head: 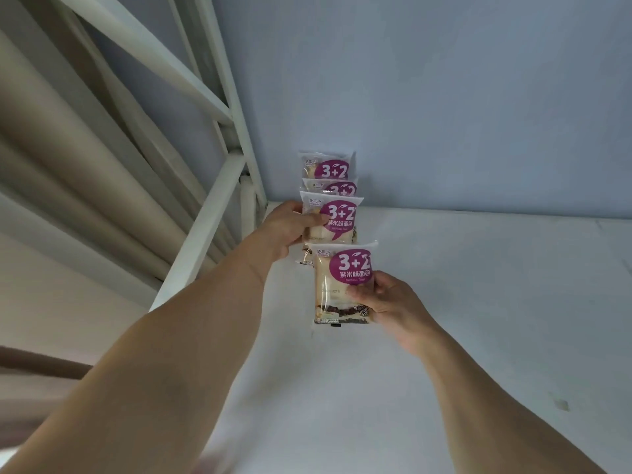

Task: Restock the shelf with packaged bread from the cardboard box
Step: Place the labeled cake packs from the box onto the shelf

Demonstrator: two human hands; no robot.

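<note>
Hands both closed on bread packs: left hand (287, 230) on third pack (333, 220), right hand (383, 302) on nearest pack (337, 289).

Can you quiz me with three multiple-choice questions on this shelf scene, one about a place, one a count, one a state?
1. Where does the row of bread packets run?
A. From the near side toward the back wall
B. Along the metal frame's top bar
C. Stacked flat in a pile

2. How many packets show a purple label?
A. Two
B. Four
C. Six

3. What is the right hand doing?
A. Resting empty on the shelf
B. Gripping the nearest packet
C. Holding the frame

Answers:
1 A, the packets line up one behind another on the white shelf toward the blue wall.
2 B, four purple labels are visible.
3 B, the right hand grips the nearest packet; the left hand holds the next packet.
</note>
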